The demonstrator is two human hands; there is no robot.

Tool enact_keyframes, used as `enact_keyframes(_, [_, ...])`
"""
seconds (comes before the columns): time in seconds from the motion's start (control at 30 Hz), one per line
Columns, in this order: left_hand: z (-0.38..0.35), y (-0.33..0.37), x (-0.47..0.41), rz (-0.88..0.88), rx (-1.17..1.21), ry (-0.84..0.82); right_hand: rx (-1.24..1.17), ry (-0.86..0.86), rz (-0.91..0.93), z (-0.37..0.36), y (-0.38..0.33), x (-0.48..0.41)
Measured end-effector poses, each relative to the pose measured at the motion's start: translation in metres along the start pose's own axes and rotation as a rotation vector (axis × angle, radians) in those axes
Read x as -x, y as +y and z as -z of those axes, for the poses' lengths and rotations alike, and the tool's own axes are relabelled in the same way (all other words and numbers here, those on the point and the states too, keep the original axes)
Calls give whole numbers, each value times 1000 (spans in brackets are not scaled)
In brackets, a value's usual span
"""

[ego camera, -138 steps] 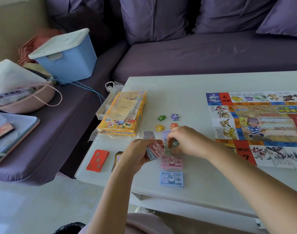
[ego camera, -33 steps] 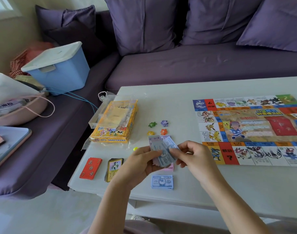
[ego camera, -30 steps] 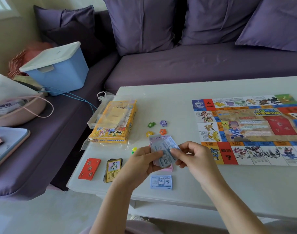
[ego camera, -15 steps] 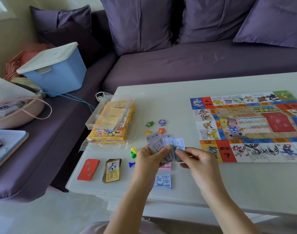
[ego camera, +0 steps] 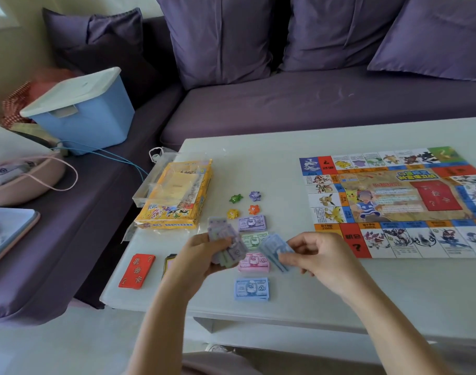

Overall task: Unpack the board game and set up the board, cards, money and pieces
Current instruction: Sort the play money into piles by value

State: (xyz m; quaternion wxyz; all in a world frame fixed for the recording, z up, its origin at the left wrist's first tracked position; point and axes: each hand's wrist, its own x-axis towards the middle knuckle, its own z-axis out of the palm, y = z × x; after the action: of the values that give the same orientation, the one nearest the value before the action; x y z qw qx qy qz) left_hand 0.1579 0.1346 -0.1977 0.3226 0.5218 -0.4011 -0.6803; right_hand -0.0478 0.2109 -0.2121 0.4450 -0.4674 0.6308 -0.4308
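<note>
- Your left hand (ego camera: 196, 255) grips a fanned wad of play money (ego camera: 223, 235), fingers curled round it, low over the tabletop (ego camera: 285, 163) near its front edge.
- Your right hand (ego camera: 320, 255) pinches a few blue notes (ego camera: 274, 249) between thumb and fingers, just beside the wad.
- Under the hands, sorted money lies in a column: a purple stack (ego camera: 251, 222), a green stack (ego camera: 255, 238) partly hidden by the notes, a pink stack (ego camera: 254, 262) and a blue 500 stack (ego camera: 251, 288).
- Four star pieces (ego camera: 243, 204) sit just beyond the column. The board (ego camera: 393, 201) lies open to the right, with a red card deck (ego camera: 137, 271) and the yellow box (ego camera: 177, 196) to the left.
- Risk, as judged: the loose fan could slip and spill over the sorted stacks, mixing the values.
- The pinched notes are too blurred to read, so they could land on the wrong stack, and a low forearm could nudge the blue 500 stack.
</note>
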Motion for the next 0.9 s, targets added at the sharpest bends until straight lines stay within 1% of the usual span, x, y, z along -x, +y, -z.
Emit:
enact_keyframes(0.17, [24, -3, 7, 163, -236, 48, 301, -202, 48, -20, -4, -3])
enact_keyframes(0.27, [30, -6, 10, 216, -307, 28, 452, -232, 102, -34, -4, -8])
enact_keyframes(0.4, [32, -8, 14, 248, -289, 4, 626, -243, 167, -44, -2, -10])
enact_keyframes(0.57, [29, -8, 18, 272, -292, -51, 708, -213, 224, -47, 3, -9])
enact_keyframes(0.77, [30, -8, 19, 273, -290, -44, 852, -291, 331, -51, 2, 0])
enact_keyframes(0.9, [28, -9, 20, 279, -303, -51, 867, -304, 349, -53, 3, 0])
